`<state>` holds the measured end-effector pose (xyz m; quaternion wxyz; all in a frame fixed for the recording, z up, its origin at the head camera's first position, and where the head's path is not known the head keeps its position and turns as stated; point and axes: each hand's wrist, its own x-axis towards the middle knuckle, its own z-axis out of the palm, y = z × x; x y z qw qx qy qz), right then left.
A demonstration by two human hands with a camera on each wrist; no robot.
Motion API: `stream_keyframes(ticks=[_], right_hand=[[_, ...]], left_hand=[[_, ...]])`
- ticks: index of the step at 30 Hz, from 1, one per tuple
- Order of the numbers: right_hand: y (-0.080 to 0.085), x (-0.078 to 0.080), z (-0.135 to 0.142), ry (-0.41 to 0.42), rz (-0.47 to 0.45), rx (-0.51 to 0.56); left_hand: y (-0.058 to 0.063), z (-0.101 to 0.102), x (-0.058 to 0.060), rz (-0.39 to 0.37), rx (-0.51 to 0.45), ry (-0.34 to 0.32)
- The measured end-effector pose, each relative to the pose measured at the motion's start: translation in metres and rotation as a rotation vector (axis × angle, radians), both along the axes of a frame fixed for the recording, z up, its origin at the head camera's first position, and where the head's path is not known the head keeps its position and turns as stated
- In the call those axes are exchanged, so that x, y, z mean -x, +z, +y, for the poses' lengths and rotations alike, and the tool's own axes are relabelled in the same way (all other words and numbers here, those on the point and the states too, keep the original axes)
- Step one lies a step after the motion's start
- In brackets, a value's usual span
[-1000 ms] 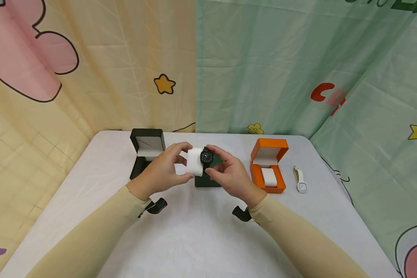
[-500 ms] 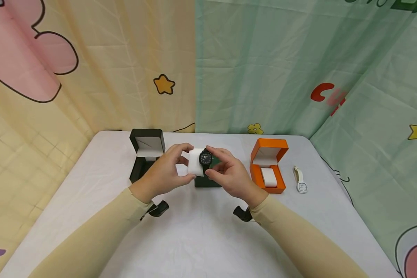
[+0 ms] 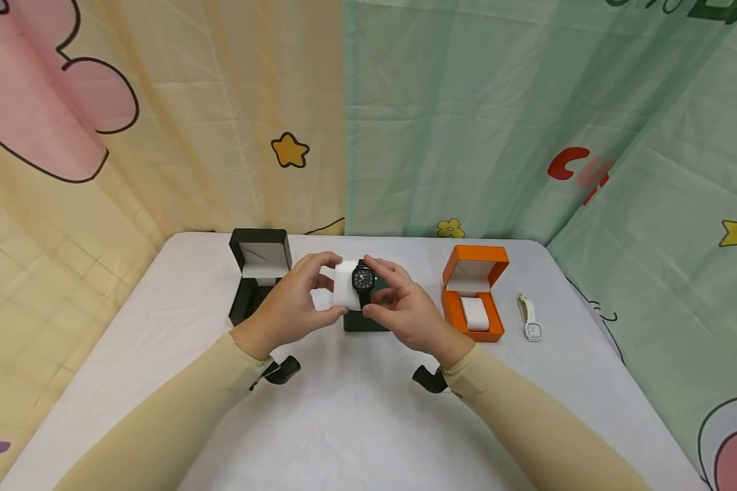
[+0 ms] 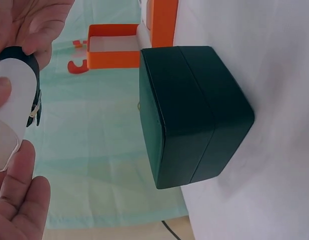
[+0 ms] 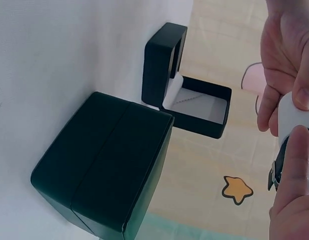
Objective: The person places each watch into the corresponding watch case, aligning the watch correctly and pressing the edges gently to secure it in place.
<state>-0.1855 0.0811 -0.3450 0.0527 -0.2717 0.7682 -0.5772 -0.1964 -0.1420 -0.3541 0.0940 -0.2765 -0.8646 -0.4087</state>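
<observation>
A white watch cushion (image 3: 344, 286) is held up over the table, gripped between the thumb and fingers of my left hand (image 3: 287, 300). Around its right end goes a black watch (image 3: 363, 278), its dark dial facing up toward the head camera. My right hand (image 3: 409, 307) pinches the watch at the top and bottom of its band. In the left wrist view the strap's buckle (image 4: 34, 111) hangs beside the cushion. Behind the hands stands a closed dark green box (image 4: 194, 110), mostly covered by them in the head view.
To the left stands an open black watch box (image 3: 261, 254), partly hidden by my left hand. An open orange box (image 3: 475, 262) on the right holds another white cushion (image 3: 475, 314). Beyond it a white watch (image 3: 531, 320) lies on the white-covered table (image 3: 356, 423). Curtains enclose the back and sides.
My left hand and the cushion have shifted slightly right, and the black watch slightly left, so the watch sits a little further onto the cushion. The boxes have not moved.
</observation>
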Motion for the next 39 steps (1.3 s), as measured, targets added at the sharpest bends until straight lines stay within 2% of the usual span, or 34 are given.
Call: stream_keyframes(ticks=[4, 7, 12, 17, 24, 32, 39], right_hand=[[-0.006, 0.002, 0.0, -0.045, -0.027, -0.062], [-0.013, 0.006, -0.001, -0.074, -0.003, -0.108], [-0.018, 0.008, -0.004, -0.133, 0.134, -0.215], [-0.021, 0.009, -0.006, -0.188, 0.263, -0.278], [-0.024, 0.005, -0.013, -0.277, 0.403, -0.317], [-0.022, 0.001, -0.017, -0.336, 0.431, -0.335], [-0.022, 0.003, -0.019, -0.373, 0.471, -0.315]], left_hand=[[-0.002, 0.002, 0.001, -0.006, -0.021, 0.007], [-0.002, 0.003, 0.001, -0.022, -0.058, 0.002], [-0.004, 0.005, 0.001, -0.056, -0.114, -0.003], [-0.006, 0.007, 0.002, -0.056, -0.143, -0.01], [-0.008, 0.008, 0.002, -0.013, -0.151, 0.0], [-0.009, 0.011, 0.004, 0.031, -0.147, 0.014], [-0.008, 0.017, 0.004, 0.035, -0.182, 0.042]])
